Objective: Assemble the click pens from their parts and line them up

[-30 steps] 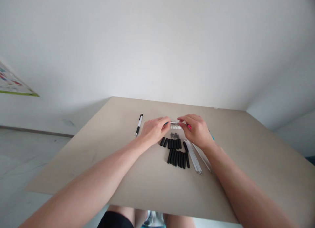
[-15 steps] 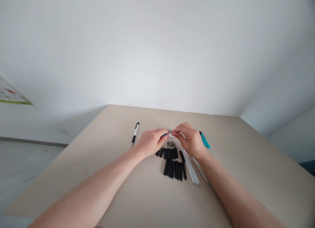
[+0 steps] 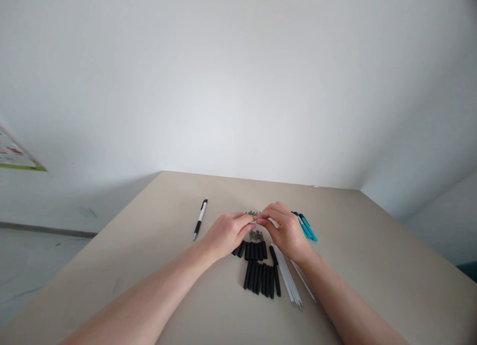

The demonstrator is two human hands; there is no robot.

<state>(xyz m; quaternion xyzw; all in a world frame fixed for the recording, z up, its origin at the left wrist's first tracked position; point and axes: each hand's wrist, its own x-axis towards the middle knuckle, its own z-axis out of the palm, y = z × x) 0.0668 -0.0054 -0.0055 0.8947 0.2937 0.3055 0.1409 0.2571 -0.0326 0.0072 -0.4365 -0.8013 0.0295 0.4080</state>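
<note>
My left hand (image 3: 229, 232) and my right hand (image 3: 285, 230) meet fingertip to fingertip over the middle of the table (image 3: 194, 305). Both pinch something small and pale, mostly hidden by the fingers. Small metal parts (image 3: 256, 235) lie just below the fingertips, with more behind them. Nearer to me are two rows of black tubes (image 3: 261, 279). White refills (image 3: 288, 280) lie beside the tubes, partly under my right hand. Teal barrels (image 3: 307, 228) with black parts rest to the right of my right hand.
A white and black pen (image 3: 200, 219) lies by itself to the left of my left hand. Behind the table's back edge rises a pale wall (image 3: 238, 87). A poster (image 3: 17, 154) hangs at the far left.
The view has tilted up, so the table and hands appear lower. The blue piece seen at my left fingertips before is no longer visible. More teal barrels show beside my right hand.
</note>
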